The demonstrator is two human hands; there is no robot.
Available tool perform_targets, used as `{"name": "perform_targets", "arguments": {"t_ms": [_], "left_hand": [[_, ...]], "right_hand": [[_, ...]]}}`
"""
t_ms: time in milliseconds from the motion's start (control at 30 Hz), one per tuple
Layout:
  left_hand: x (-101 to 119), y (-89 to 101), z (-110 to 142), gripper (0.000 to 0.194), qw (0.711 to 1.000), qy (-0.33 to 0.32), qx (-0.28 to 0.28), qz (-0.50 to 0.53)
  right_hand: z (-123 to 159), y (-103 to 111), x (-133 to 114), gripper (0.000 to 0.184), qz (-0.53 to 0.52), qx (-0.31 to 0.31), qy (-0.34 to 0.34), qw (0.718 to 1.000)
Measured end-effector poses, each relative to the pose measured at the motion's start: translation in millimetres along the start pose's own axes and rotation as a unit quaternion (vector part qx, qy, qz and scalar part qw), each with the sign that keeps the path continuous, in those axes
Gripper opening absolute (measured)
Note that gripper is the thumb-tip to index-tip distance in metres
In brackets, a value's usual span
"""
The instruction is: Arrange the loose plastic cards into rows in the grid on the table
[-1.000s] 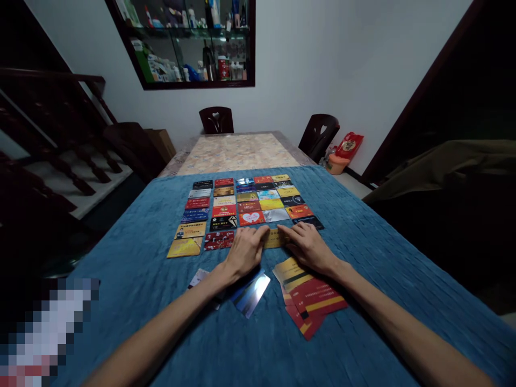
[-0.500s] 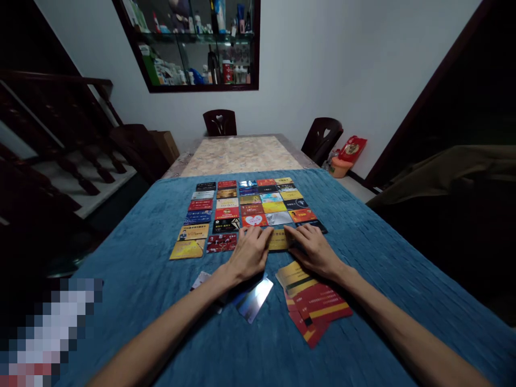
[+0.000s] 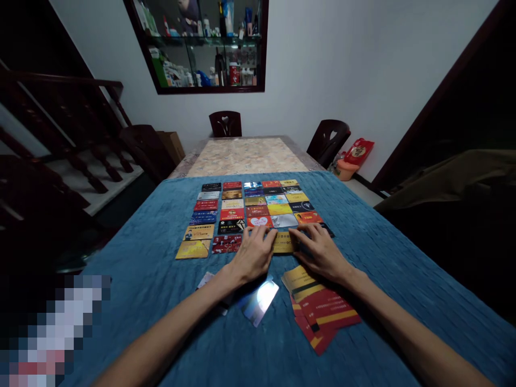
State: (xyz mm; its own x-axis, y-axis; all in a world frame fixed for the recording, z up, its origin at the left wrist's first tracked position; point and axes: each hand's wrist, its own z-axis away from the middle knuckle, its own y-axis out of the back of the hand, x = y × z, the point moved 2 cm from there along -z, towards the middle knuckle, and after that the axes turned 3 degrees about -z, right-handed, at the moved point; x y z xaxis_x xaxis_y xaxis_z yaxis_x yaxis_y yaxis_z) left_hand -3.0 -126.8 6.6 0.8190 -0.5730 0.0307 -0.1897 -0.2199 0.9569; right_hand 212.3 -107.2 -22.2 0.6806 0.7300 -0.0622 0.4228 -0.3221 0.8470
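A gold card lies at the near edge of a grid of cards, between my two hands. My left hand has its fingers curled down at the card's left edge. From the other side, my right hand grips the right edge with thumb and bent fingers. Beyond the hands are rows of colourful cards, among them a heart-printed card and a silver card. A dark red card lies left of my left hand, partly covered by it. My right hand hides part of the near right cards.
Nearer me lie a fanned pile of red and gold cards and a shiny, light-reflecting card, with other cards partly under my left forearm. A blue cloth covers this part of the table. Chairs stand around the far end.
The whole view has shifted slightly to the right in the picture. Both hands stay at the gold card's edges, and the cards keep their arrangement.
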Motion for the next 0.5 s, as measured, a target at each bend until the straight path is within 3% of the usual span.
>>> {"name": "perform_targets", "arguments": {"t_ms": [233, 500], "left_hand": [[-9.3, 14.8, -2.7, 0.046, 1.0, 0.012, -0.006, -0.02], [-43.9, 32.7, -14.1, 0.046, 0.997, 0.056, -0.016, -0.051]], "right_hand": [[-20.2, 3.3, 5.8, 0.054, 0.013, -0.03, 0.028, 0.999], [-74.9, -4.6, 12.7, 0.055, 0.003, -0.052, 0.041, 0.998]]}}
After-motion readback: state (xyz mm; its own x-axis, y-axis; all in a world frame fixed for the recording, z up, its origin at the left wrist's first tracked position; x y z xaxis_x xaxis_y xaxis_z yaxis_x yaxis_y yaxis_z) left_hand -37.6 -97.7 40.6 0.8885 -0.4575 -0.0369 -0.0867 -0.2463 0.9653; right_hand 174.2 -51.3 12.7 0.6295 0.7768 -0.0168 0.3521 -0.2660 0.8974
